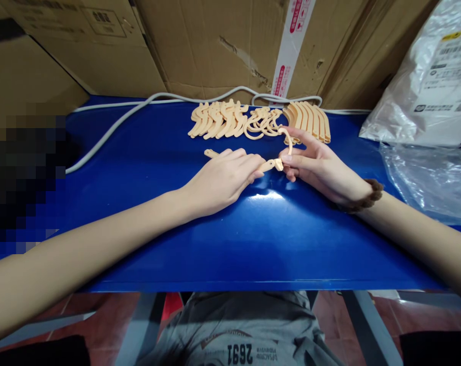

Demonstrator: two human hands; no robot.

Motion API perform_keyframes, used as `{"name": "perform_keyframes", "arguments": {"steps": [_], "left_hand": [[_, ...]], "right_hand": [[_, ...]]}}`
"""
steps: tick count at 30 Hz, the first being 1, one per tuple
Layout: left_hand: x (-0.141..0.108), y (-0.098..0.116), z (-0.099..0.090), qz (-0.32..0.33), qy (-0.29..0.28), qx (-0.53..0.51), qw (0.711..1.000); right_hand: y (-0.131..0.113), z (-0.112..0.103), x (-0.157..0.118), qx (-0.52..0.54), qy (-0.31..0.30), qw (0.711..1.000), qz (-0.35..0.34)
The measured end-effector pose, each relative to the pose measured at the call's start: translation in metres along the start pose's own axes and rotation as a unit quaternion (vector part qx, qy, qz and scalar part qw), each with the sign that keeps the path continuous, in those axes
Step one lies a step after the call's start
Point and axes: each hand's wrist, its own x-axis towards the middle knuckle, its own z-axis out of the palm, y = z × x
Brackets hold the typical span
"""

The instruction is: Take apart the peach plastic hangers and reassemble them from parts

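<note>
Over the middle of the blue table, my left hand (230,175) is closed palm-down around a beige plastic hanger arm (267,166). One end of that arm pokes out past the knuckles, the other past the thumb. My right hand (314,162), with a dark brown band on its wrist, pinches a beige hanger hook (288,140) between thumb and fingers. The hook's curve points up, and its base meets the tip of the arm; whether the two are joined I cannot tell. Fingers hide most of the arm's length.
Behind the hands lie rows of beige parts: wavy hanger pieces (218,119), a pile of hooks (261,122) and curved hanger arms (310,121). A white cable (146,103) runs along cardboard boxes (215,46). Plastic bags (424,101) stand at right. The left edge is blurred out.
</note>
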Motion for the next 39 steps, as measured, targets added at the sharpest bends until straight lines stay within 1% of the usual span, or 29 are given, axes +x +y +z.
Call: {"name": "perform_keyframes", "arguments": {"steps": [5, 11, 17, 22, 24, 28, 31, 35, 39], "left_hand": [[-0.001, 0.0, 0.0013, 0.006, -0.001, 0.024, 1.0], [-0.0025, 0.002, 0.0038, 0.03, 0.029, 0.077, 0.996], [-0.0036, 0.0019, 0.0057, 0.029, 0.019, 0.103, 0.994], [-0.0032, 0.003, 0.0039, 0.076, 0.024, 0.132, 0.988], [-0.0027, 0.0038, 0.0036, 0.083, 0.029, 0.142, 0.986], [-0.0019, 0.0054, 0.0041, 0.063, 0.041, 0.141, 0.987], [-0.0015, 0.0054, 0.0039, 0.032, 0.049, 0.114, 0.992], [-0.0014, 0.0029, 0.0023, -0.024, 0.02, 0.051, 0.998], [-0.0016, 0.0018, 0.0012, -0.046, -0.008, 0.031, 0.998]], "right_hand": [[0.0012, 0.0009, 0.0004, -0.008, 0.01, 1.0, -0.005], [0.0009, 0.001, 0.0009, -0.009, 0.016, 1.0, 0.004], [0.0026, -0.0019, 0.0003, -0.039, 0.007, 0.999, -0.007], [0.0062, -0.0016, -0.0001, -0.091, 0.019, 0.995, -0.029], [0.0067, -0.0004, 0.0001, -0.094, 0.023, 0.995, -0.03], [0.0053, 0.0022, 0.001, -0.076, 0.031, 0.995, -0.047], [0.0033, 0.0026, 0.0016, -0.041, 0.042, 0.997, -0.052], [0.0027, 0.0001, 0.0017, -0.005, 0.054, 0.998, -0.041], [0.0036, -0.001, 0.0016, -0.007, 0.049, 0.998, -0.039]]}}
